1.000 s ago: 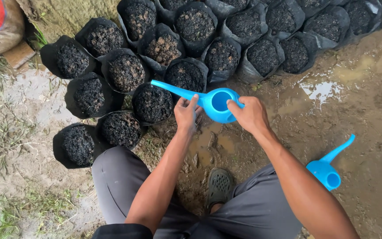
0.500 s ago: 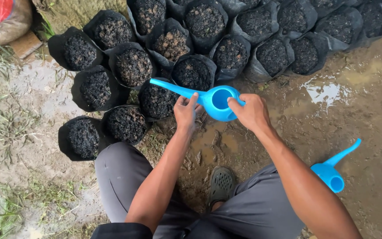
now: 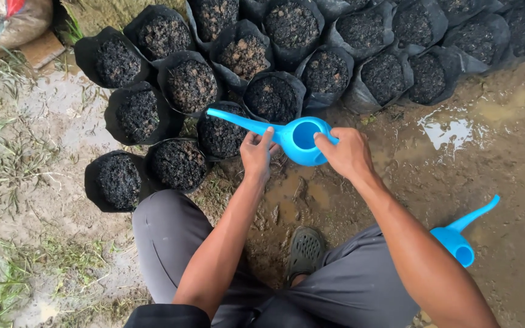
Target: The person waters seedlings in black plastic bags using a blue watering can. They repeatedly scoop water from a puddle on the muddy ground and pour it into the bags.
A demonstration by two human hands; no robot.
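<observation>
At the bottom of the frame, grey trousers and a dark shoe show the person crouching on muddy ground. Just above, the left hand and right hand both close on a blue watering can near the centre, left fingers by the spout's base, right hand gripping the far rim. Since a second ago the bags sit lower in view while the can stays level, so the spout now reaches over a bag of soil. A second blue can lies at lower right. Beyond, at least fifteen black bags fill the top.
</observation>
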